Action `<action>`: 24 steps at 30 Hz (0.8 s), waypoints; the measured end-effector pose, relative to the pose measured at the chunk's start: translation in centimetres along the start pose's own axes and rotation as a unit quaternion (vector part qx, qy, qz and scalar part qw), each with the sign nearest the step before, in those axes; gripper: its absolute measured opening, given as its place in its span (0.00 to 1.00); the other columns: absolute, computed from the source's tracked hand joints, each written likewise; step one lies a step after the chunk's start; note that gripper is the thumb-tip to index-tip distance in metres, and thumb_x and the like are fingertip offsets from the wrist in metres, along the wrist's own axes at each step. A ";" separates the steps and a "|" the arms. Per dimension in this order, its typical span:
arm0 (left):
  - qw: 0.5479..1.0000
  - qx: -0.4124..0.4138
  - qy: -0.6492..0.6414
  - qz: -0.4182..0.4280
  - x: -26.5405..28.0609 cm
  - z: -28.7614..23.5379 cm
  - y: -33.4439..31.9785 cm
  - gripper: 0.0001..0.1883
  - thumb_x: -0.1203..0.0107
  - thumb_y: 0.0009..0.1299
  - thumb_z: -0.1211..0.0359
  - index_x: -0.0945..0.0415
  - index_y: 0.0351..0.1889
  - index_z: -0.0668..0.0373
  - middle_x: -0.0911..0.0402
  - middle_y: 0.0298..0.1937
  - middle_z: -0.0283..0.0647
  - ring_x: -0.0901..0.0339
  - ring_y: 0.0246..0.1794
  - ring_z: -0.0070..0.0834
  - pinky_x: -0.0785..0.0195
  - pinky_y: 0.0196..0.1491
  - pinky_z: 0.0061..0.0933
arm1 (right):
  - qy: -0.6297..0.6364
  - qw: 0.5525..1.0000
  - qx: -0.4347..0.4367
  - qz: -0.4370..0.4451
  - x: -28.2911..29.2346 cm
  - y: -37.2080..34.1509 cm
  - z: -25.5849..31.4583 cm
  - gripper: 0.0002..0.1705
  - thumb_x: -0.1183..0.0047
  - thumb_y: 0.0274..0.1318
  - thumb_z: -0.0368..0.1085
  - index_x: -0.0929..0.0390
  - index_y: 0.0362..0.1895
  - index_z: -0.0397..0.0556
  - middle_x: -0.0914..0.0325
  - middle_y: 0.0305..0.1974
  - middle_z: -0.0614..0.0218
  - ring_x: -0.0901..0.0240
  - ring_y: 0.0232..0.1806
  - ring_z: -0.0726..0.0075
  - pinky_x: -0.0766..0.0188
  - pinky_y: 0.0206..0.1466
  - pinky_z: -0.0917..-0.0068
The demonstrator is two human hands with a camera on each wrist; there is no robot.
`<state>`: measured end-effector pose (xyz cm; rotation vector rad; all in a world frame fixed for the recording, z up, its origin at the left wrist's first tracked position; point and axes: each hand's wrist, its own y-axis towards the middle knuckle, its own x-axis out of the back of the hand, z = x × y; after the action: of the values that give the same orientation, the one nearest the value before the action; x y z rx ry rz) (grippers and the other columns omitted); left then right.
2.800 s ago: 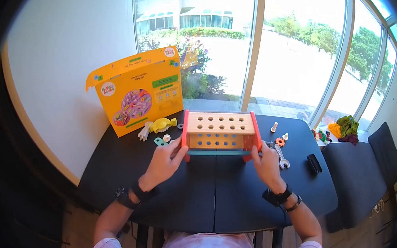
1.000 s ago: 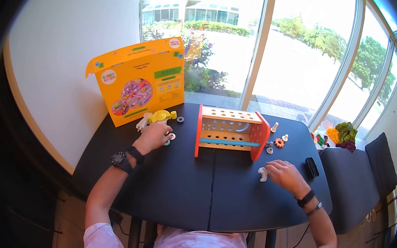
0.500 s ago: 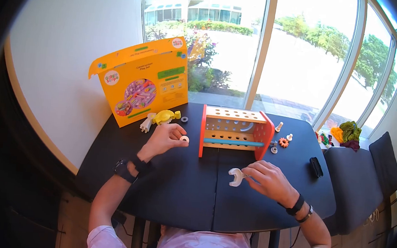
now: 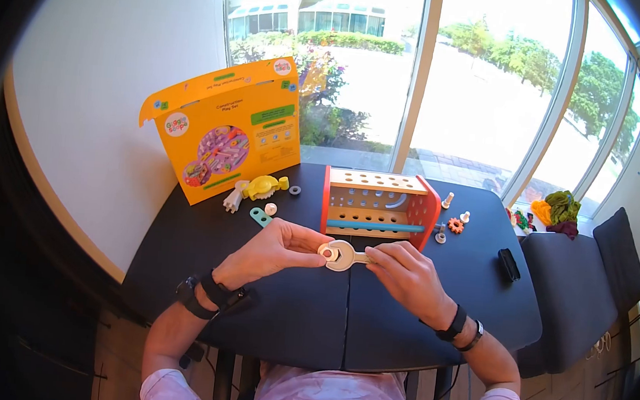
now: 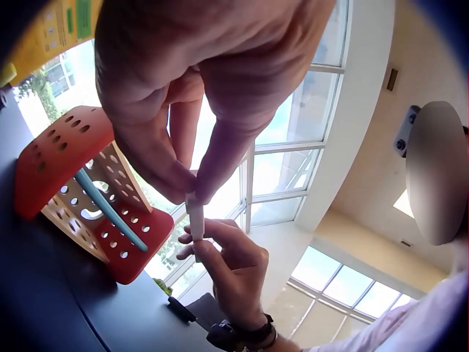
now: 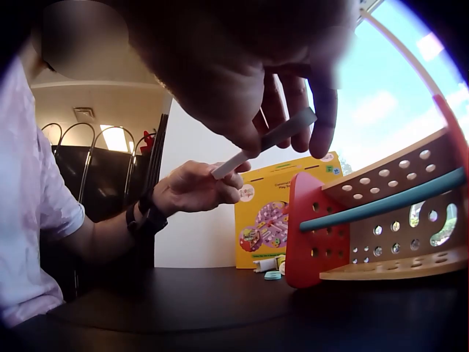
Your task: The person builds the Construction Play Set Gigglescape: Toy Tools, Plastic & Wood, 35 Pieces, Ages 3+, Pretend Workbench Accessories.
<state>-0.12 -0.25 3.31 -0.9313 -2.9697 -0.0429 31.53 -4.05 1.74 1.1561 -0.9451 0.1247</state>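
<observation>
Just above the near half of the black table (image 4: 280, 325), in front of the toy workbench (image 4: 369, 202), both hands work on the same small parts, held up off the tabletop. L hand (image 4: 275, 249) pinches a pale ring-shaped nut (image 4: 326, 252) btwn thumb & fingertips. R hand (image 4: 409, 278) grips the handle of a pale open-ended toy wrench (image 4: 343, 256), thumb on one side, fingers on the other; the handle end sticks out past the fingers in the R wrist view. Wrench lies approx. horizontal, its open end pointing to the L hand, w/ the nut right at its mouth; can't tell if it's fully seated.

Workbench stands upright past the hands: red side panels, perforated wooden boards, teal rod (image 4: 374, 226) across the front. L of it, nr the L hand: teal strip w/ holes (image 4: 261, 217), small white peg (image 4: 270, 209), yellow toy piece (image 4: 263, 187), white piece (image 4: 234, 196), grey ring (image 4: 295, 190). Behind those, a yellow "Construction Play Set" box (image 4: 228, 129) stands against the wall side. R of the bench: wooden bolt (image 4: 448, 200), pale screw (image 4: 465, 217), orange gear (image 4: 455, 226), grey pieces (image 4: 440, 235). Black case (image 4: 509, 265) sits farther R, nr the table edge; grey chair (image 4: 572, 287) beyond. Lg. windows (image 4: 486, 100) in bg.
</observation>
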 end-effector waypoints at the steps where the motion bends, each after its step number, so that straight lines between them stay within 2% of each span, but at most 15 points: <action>1: 1.000 -0.004 0.004 0.010 -0.1 -0.2 -0.1 0.24 0.27 0.78 0.73 0.15 0.72 0.69 0.07 0.62 0.46 0.10 0.59 0.25 0.18 0.68 0.27 | -0.002 1.000 -0.002 0.000 0.0 0.0 0.0 0.20 0.24 0.64 0.31 0.11 0.59 0.45 0.14 0.48 0.63 0.14 0.48 0.55 0.13 0.49 0.59; 7: 0.998 -0.006 -0.041 0.041 -0.4 -0.8 -0.3 0.23 0.33 0.83 0.72 0.18 0.75 0.68 0.08 0.64 0.47 0.11 0.63 0.27 0.21 0.71 0.26 | 0.070 0.997 -0.045 0.003 -0.3 -0.6 0.1 0.19 0.26 0.67 0.31 0.11 0.61 0.46 0.14 0.49 0.60 0.13 0.48 0.51 0.14 0.49 0.60; 10: 0.995 -0.025 -0.092 0.041 -1.1 -1.5 -0.7 0.25 0.36 0.85 0.72 0.23 0.79 0.66 0.08 0.62 0.46 0.10 0.63 0.27 0.21 0.71 0.27 | 0.151 0.984 -0.095 0.012 -0.5 -0.8 0.6 0.19 0.30 0.73 0.34 0.13 0.63 0.41 0.13 0.48 0.60 0.11 0.48 0.57 0.12 0.47 0.68; 13: 0.989 -0.043 -0.139 0.019 -1.5 -1.3 -0.6 0.23 0.38 0.87 0.71 0.27 0.77 0.63 0.08 0.61 0.46 0.10 0.63 0.28 0.20 0.71 0.28 | 0.339 0.902 -0.259 0.064 -0.4 -0.4 2.1 0.18 0.33 0.78 0.36 0.13 0.65 0.40 0.11 0.50 0.62 0.10 0.49 0.66 0.10 0.46 0.71; 16: 0.984 -0.048 -0.169 0.008 -1.3 -0.5 -0.2 0.17 0.39 0.88 0.70 0.27 0.70 0.60 0.08 0.60 0.45 0.10 0.64 0.29 0.19 0.71 0.29 | 0.485 0.815 -0.313 0.058 -2.2 -1.5 2.1 0.20 0.38 0.83 0.39 0.15 0.69 0.40 0.11 0.52 0.64 0.11 0.51 0.71 0.07 0.47 0.70; 19: 0.983 -0.044 -0.178 -0.003 -1.2 0.0 0.2 0.12 0.40 0.88 0.69 0.26 0.65 0.59 0.08 0.60 0.46 0.10 0.63 0.30 0.18 0.71 0.29 | 0.594 0.694 -0.389 0.117 -2.5 -1.7 2.2 0.24 0.42 0.87 0.42 0.20 0.74 0.40 0.13 0.58 0.59 0.10 0.55 0.65 0.05 0.50 0.64; 22: 0.983 -0.034 -0.181 -0.023 -1.2 0.7 0.4 0.11 0.40 0.88 0.70 0.25 0.63 0.61 0.09 0.60 0.48 0.09 0.62 0.30 0.17 0.69 0.28 | 0.644 0.618 -0.428 0.141 -3.1 -1.9 2.3 0.27 0.46 0.89 0.47 0.24 0.77 0.42 0.13 0.60 0.58 0.10 0.57 0.64 0.05 0.51 0.62; 24: 0.982 -0.025 -0.183 -0.034 -1.2 1.0 0.6 0.10 0.40 0.88 0.70 0.24 0.62 0.61 0.10 0.60 0.48 0.09 0.61 0.31 0.16 0.68 0.27 | 0.669 0.584 -0.439 0.137 -3.6 -2.3 2.2 0.27 0.47 0.89 0.48 0.25 0.77 0.43 0.14 0.61 0.58 0.11 0.58 0.63 0.06 0.53 0.62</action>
<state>1.15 -0.45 2.27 -0.9349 -3.3519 0.0602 29.29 -5.51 -2.26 -0.2272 0.2898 0.6058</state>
